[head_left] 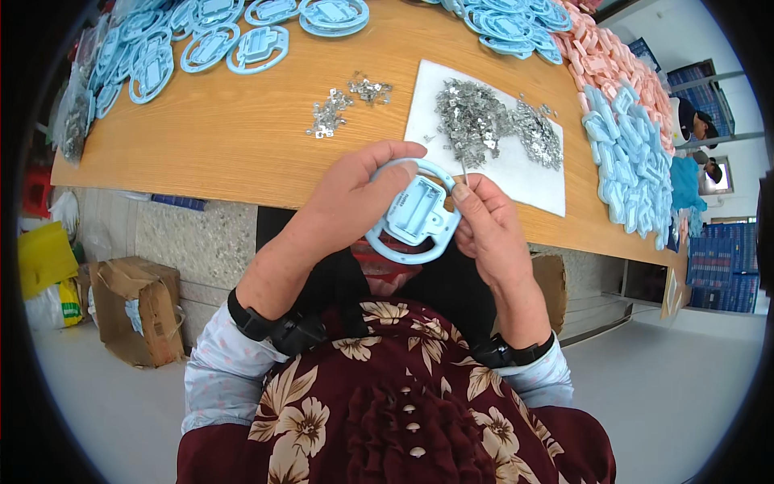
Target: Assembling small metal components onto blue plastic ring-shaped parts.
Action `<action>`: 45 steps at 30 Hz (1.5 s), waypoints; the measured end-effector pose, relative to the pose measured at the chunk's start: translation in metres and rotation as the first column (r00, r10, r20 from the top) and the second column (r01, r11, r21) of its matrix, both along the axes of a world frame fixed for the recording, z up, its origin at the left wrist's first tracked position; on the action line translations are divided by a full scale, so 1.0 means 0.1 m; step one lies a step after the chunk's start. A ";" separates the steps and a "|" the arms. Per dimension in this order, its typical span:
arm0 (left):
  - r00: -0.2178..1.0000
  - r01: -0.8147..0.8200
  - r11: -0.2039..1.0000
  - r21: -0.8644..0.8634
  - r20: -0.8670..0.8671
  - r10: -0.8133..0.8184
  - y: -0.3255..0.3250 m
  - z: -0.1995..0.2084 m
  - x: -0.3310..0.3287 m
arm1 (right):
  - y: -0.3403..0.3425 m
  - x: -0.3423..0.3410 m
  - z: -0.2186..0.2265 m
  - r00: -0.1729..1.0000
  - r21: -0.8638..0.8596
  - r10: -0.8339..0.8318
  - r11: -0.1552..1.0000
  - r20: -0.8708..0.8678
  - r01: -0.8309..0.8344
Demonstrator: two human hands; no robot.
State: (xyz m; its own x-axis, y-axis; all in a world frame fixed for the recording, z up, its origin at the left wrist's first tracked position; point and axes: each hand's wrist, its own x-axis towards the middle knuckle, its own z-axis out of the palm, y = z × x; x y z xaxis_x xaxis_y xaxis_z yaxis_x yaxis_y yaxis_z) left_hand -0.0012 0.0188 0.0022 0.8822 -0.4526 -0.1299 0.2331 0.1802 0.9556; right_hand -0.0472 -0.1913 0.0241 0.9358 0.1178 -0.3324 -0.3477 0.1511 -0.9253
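Note:
A light blue plastic toy steering wheel (415, 255) with a battery-compartment-like recess in its middle is held tilted above my lap, at the table's front edge. My left hand (367, 189) grips its upper left rim, thumb on top and index finger stretched along the far side. On the wheel's right side, my right hand (488, 222) is closed in a pinch. A thin metal rod-like tool (464, 171) sticks up from its fingertips; whether it is tweezers cannot be seen. Beyond it, a heap of small silvery metal clips (472, 121) lies on a white board (516, 192).
Smaller clip piles (329, 113) lie left of the board on the wooden table (218, 149). Blue wheels (258, 48) are spread along the far side. Pink parts (613, 60) and blue parts (633, 173) are heaped at right. A cardboard box (137, 315) stands on the floor.

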 end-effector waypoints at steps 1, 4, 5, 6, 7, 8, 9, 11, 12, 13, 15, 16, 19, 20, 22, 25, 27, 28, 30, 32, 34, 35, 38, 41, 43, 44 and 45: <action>0.998 0.053 0.990 0.128 0.029 -0.057 0.01 0.07 -0.01 | -0.03 0.01 0.08 1.000 -0.077 0.002 0.997 0.003 -0.002; 0.761 -0.125 0.852 0.508 0.600 -0.246 0.00 0.13 0.00 | -0.10 0.04 0.21 0.997 -0.214 0.060 0.976 0.038 -0.051; 0.763 -0.135 0.865 0.484 0.608 -0.221 -0.03 0.12 0.00 | -0.07 0.03 0.25 0.996 -0.254 0.058 0.966 0.067 -0.039; 0.763 -0.145 0.877 0.459 0.616 -0.196 -0.07 0.08 0.00 | -0.08 0.02 0.27 0.996 -0.175 0.039 0.984 0.085 -0.024; 0.764 -0.158 0.887 0.435 0.622 -0.169 -0.10 0.04 0.00 | -0.08 0.00 0.28 0.994 -0.093 0.021 0.996 0.103 -0.012; 0.872 -0.061 0.946 0.317 0.479 -0.104 -0.11 -0.03 0.01 | -0.08 -0.01 0.27 0.993 -0.010 0.003 1.000 0.119 -0.002; 0.949 0.010 0.984 0.175 0.309 -0.065 -0.12 -0.09 0.01 | -0.07 -0.03 0.24 0.983 -0.088 -0.001 0.996 0.185 0.018; 0.988 0.080 0.976 -0.200 -0.110 -0.103 -0.14 0.00 0.00 | -0.05 -0.07 0.12 0.950 -0.234 -0.001 0.969 0.313 0.078; 0.986 0.071 0.972 -0.223 -0.134 -0.103 -0.16 0.01 0.00 | -0.01 -0.08 0.08 0.923 -0.269 0.006 0.957 0.386 0.106; 0.982 0.060 0.967 -0.247 -0.161 -0.102 -0.17 0.00 -0.02 | 0.04 -0.11 0.04 0.892 -0.302 0.017 0.944 0.452 0.135; 0.981 0.069 0.959 -0.274 -0.156 -0.115 -0.17 -0.03 -0.01 | 0.06 -0.11 0.05 0.844 -0.383 0.088 0.913 0.529 0.145; 0.977 0.080 0.951 -0.298 -0.164 -0.134 -0.16 -0.07 0.00 | 0.06 -0.10 0.03 0.840 -0.411 0.111 0.901 0.531 0.140; 0.974 0.095 0.938 -0.334 -0.162 -0.157 -0.16 -0.11 0.01 | 0.07 -0.06 -0.03 0.825 -0.448 0.143 0.882 0.546 0.145; 0.979 0.090 0.942 -0.323 -0.144 -0.143 -0.19 -0.10 0.00 | 0.11 -0.04 -0.02 0.818 -0.432 0.128 0.888 0.561 0.157; 0.982 0.074 0.936 -0.343 -0.138 -0.128 -0.21 -0.11 0.00 | 0.10 -0.03 -0.02 0.779 -0.526 0.211 0.832 0.591 0.174; 0.979 0.078 0.925 -0.371 -0.145 -0.141 -0.24 -0.11 0.01 | 0.04 -0.03 -0.05 0.678 -0.734 0.433 0.638 0.594 0.235; 0.980 0.132 0.944 -0.301 -0.104 -0.170 -0.27 -0.07 0.00 | 0.06 -0.04 -0.06 0.613 -0.758 0.490 0.576 0.620 0.306; 0.979 0.116 0.956 -0.270 -0.133 -0.156 -0.29 -0.07 0.00 | 0.06 -0.04 -0.06 0.605 -0.756 0.495 0.577 0.624 0.308; 0.973 0.090 0.975 -0.205 -0.189 -0.130 -0.31 -0.07 0.01 | 0.05 -0.03 -0.08 0.592 -0.754 0.502 0.577 0.631 0.314; 0.977 0.016 0.991 -0.134 -0.208 -0.044 -0.34 -0.03 0.03 | -0.03 -0.07 0.02 0.649 -0.673 0.475 0.735 0.595 0.079; 0.993 -0.020 1.000 -0.013 -0.116 0.018 -0.36 0.00 0.05 | -0.08 -0.13 0.11 0.736 -0.518 0.358 0.855 0.574 -0.011; 0.999 -0.029 0.997 0.070 -0.014 0.031 -0.37 0.02 0.04 | -0.06 -0.18 0.13 0.788 -0.427 0.246 0.904 0.564 0.024; 0.996 -0.036 0.999 0.029 -0.085 0.038 -0.47 0.11 -0.03 | -0.12 -0.20 0.09 0.878 -0.257 0.024 0.960 0.479 0.113; 1.000 -0.001 1.000 -0.023 0.020 0.001 -0.44 0.12 -0.02 | -0.37 -0.24 0.12 0.919 -0.118 -0.047 0.988 0.391 0.101; 0.984 0.014 0.999 0.051 0.177 -0.022 -0.44 0.23 -0.01 | -0.49 -0.23 0.08 0.944 -0.100 -0.021 0.993 0.329 0.057; 0.967 0.016 0.996 0.088 0.252 -0.038 -0.45 0.29 -0.01 | -0.53 -0.24 0.08 0.955 -0.089 -0.008 0.995 0.297 0.036; 0.971 0.078 0.991 0.110 0.215 -0.100 -0.44 0.29 0.02 | -0.55 -0.25 0.08 0.963 -0.109 0.033 0.994 0.266 -0.004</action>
State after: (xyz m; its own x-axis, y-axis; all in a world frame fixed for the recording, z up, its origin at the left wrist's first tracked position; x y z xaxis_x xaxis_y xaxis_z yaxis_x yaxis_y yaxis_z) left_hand 0.0009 -0.0248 0.0309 0.8510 -0.5250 0.0143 0.0260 0.0692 0.9973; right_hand -0.0721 -0.2462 0.0321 0.9902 0.1130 -0.0823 -0.0875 0.0422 -0.9953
